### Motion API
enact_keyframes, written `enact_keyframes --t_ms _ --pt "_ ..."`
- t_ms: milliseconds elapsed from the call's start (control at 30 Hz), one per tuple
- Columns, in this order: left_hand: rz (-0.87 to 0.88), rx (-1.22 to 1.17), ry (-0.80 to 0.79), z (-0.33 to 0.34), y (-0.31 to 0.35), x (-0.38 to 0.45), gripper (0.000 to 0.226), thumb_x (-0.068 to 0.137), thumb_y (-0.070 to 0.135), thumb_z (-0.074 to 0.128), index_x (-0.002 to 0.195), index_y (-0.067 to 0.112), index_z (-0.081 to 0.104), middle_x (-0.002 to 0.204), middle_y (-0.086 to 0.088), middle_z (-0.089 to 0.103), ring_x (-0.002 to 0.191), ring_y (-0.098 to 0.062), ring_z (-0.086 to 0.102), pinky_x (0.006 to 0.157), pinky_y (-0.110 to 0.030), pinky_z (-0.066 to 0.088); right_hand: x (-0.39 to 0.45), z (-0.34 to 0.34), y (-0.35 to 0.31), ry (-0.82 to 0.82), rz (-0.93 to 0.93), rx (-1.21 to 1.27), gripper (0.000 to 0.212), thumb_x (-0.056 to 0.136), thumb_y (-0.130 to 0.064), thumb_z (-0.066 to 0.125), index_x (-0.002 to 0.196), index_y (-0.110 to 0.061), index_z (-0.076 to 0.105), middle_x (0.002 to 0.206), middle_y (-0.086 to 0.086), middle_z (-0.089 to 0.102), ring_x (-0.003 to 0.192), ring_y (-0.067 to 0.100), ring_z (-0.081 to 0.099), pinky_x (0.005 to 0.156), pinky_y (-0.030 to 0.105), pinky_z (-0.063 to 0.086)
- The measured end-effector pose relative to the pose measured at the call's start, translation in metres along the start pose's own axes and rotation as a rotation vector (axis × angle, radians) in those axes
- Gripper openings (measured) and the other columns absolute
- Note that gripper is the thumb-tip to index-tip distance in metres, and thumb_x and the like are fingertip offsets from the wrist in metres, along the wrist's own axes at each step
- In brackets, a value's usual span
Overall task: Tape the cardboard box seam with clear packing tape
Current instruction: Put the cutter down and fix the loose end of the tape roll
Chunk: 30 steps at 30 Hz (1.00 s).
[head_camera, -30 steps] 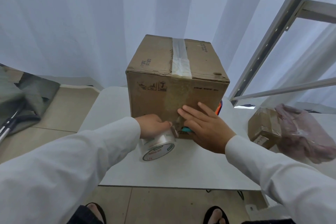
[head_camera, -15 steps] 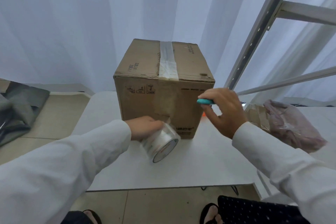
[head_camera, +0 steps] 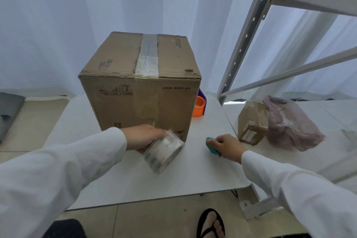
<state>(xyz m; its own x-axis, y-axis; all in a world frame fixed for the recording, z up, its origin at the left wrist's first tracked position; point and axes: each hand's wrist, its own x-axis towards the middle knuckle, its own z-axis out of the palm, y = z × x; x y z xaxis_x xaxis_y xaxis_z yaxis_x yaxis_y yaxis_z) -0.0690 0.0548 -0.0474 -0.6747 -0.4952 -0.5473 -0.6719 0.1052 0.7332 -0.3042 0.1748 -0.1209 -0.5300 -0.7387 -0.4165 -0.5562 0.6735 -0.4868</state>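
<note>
A brown cardboard box [head_camera: 119, 106] stands on the white table [head_camera: 193, 176]. Clear tape [head_camera: 147, 58] runs along its top seam and down the near face. My left hand [head_camera: 144, 136] grips a roll of clear packing tape [head_camera: 164, 151] at the foot of the box's near face, tilted, close to the box's lower edge. My right hand [head_camera: 228, 146] rests on the table to the right of the box, fingers closed on a small teal tool [head_camera: 212, 146] that touches the tabletop.
An orange tape roll [head_camera: 199, 109] and a purple object [head_camera: 201, 95] sit behind the box's right side. A small taped parcel [head_camera: 252, 121] and a pinkish plastic bag [head_camera: 289, 123] lie on the adjoining table at right. A metal shelf frame [head_camera: 249, 31] rises behind. My sandalled foot [head_camera: 211, 223] is below the table edge.
My right hand lifted the teal tool off the box's near face and lowered it to the table at right. My left hand with the roll stayed near the box's base.
</note>
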Motion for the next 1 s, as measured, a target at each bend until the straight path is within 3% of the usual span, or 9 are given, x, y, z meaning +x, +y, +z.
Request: enact_keyframes --t_ms 167,333,433,500,600,700,767,833,1000 --pt "-0.001 0.006 0.003 -0.003 -0.004 0.001 0.032 0.096 0.037 0.038 0.082 0.024 0.063 0.082 0.000 0.065 0.078 -0.017 0.062 0.075 -0.023 0.050 0.017 0.007 -0.006 0.039 0.015 -0.105 0.039 0.087 -0.049 0.052 0.112 -0.020 0.053 0.107 0.007 0.061 0.086 0.020 0.057 0.081 0.029 0.047" --pt "0.003 -0.003 0.018 -0.007 -0.006 -0.004 0.033 0.096 0.038 0.037 0.080 0.023 0.063 0.080 0.001 0.065 0.077 -0.017 0.062 0.078 -0.025 0.051 0.017 -0.001 -0.021 0.157 -0.077 -0.506 0.050 0.086 -0.053 0.050 0.128 -0.026 0.044 0.127 0.006 0.054 0.106 0.022 0.055 0.091 0.034 0.050" --pt "0.009 -0.024 0.027 -0.010 -0.008 -0.008 0.033 0.096 0.037 0.038 0.085 0.020 0.063 0.082 -0.001 0.065 0.078 -0.018 0.062 0.076 -0.024 0.051 0.008 -0.010 -0.061 0.199 -0.141 0.016 0.056 0.092 -0.055 0.030 0.135 -0.021 0.039 0.139 0.007 0.047 0.121 0.025 0.048 0.102 0.041 0.040" --pt "0.012 -0.032 0.031 -0.013 -0.008 -0.011 0.033 0.096 0.036 0.038 0.093 0.016 0.063 0.088 -0.005 0.065 0.081 -0.020 0.062 0.074 -0.022 0.050 0.001 -0.016 -0.096 0.045 -0.077 0.550 0.070 0.088 -0.066 0.017 0.140 -0.022 0.034 0.142 0.007 0.044 0.128 0.028 0.042 0.108 0.047 0.031" --pt "0.022 -0.043 0.031 -0.015 -0.010 -0.017 0.032 0.097 0.034 0.036 0.085 0.018 0.061 0.082 -0.001 0.063 0.072 -0.014 0.060 0.065 -0.015 0.050 -0.018 -0.027 -0.132 -0.113 -0.077 0.934 0.086 0.074 -0.082 0.015 0.131 -0.025 0.047 0.136 0.013 0.051 0.128 0.035 0.043 0.107 0.050 0.033" --pt "0.017 -0.056 0.032 -0.019 -0.014 -0.022 0.031 0.097 0.033 0.036 0.090 0.017 0.061 0.084 -0.001 0.063 0.075 -0.014 0.061 0.065 -0.015 0.050 -0.034 -0.055 -0.159 -0.120 -0.252 1.000 0.085 0.075 -0.082 0.012 0.108 -0.025 0.065 0.116 0.013 0.066 0.112 0.032 0.058 0.101 0.051 0.041" --pt "0.010 -0.058 0.030 -0.022 -0.017 -0.024 0.031 0.097 0.033 0.035 0.101 0.015 0.060 0.094 -0.004 0.063 0.084 -0.019 0.061 0.071 -0.017 0.049 -0.040 -0.072 -0.174 -0.129 -0.264 0.949 0.064 0.081 -0.074 0.030 0.096 -0.024 0.067 0.093 0.003 0.072 0.085 0.019 0.069 0.076 0.036 0.056" --pt "0.008 -0.050 0.034 -0.024 -0.019 -0.027 0.031 0.097 0.033 0.035 0.102 0.015 0.059 0.096 -0.004 0.063 0.086 -0.019 0.061 0.073 -0.018 0.049 -0.036 -0.077 -0.178 -0.067 -0.223 0.784 0.040 0.084 -0.053 0.053 0.107 -0.021 0.060 0.090 0.000 0.068 0.074 0.014 0.065 0.062 0.028 0.052" --pt "0.011 -0.051 0.052 -0.027 -0.021 -0.029 0.030 0.098 0.033 0.034 0.094 0.016 0.059 0.081 0.002 0.062 0.073 -0.011 0.060 0.067 -0.016 0.048 -0.016 -0.072 -0.177 -0.039 -0.235 0.707 0.047 0.083 -0.036 0.062 0.126 -0.022 0.048 0.097 0.000 0.063 0.080 0.016 0.060 0.066 0.032 0.051"
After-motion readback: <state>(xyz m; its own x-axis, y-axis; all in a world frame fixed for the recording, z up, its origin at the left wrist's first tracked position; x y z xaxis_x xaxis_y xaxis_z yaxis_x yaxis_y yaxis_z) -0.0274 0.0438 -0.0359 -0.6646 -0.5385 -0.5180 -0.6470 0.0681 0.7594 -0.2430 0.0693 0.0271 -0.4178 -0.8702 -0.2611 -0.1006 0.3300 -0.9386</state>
